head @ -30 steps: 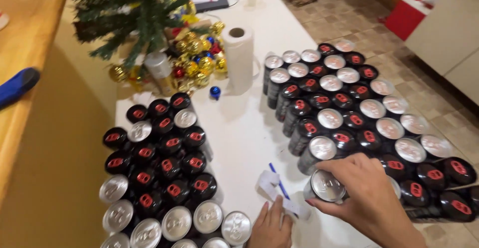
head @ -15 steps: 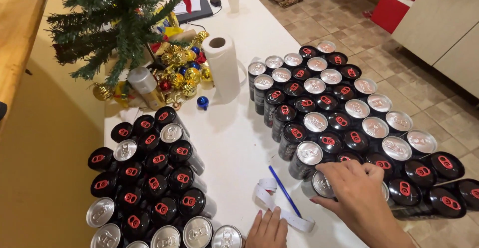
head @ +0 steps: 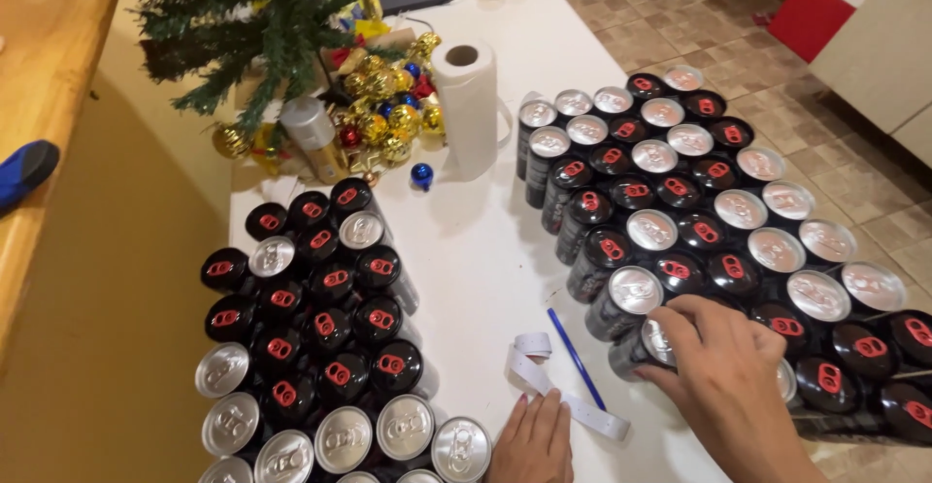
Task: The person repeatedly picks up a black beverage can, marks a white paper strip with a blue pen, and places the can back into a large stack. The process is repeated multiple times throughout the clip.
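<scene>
Head view: right hand [head: 723, 366] curled over a silver-top can [head: 649, 344] at near edge of right can block [head: 718, 211]. Left hand [head: 534, 439] flat on table [head: 476, 250], nothing held, beside paper strip [head: 563, 386] & blue pen [head: 576, 357]. Risk: a nudge topples packed neighbours, domino-style.

Can [head: 649, 345] – black drink can, silver top, upright at the near corner of the right-hand block on the white table, under my right hand [head: 723, 366] | paper strip [head: 563, 396] – white, curled, lying flat, touching my left hand [head: 534, 439]
</scene>
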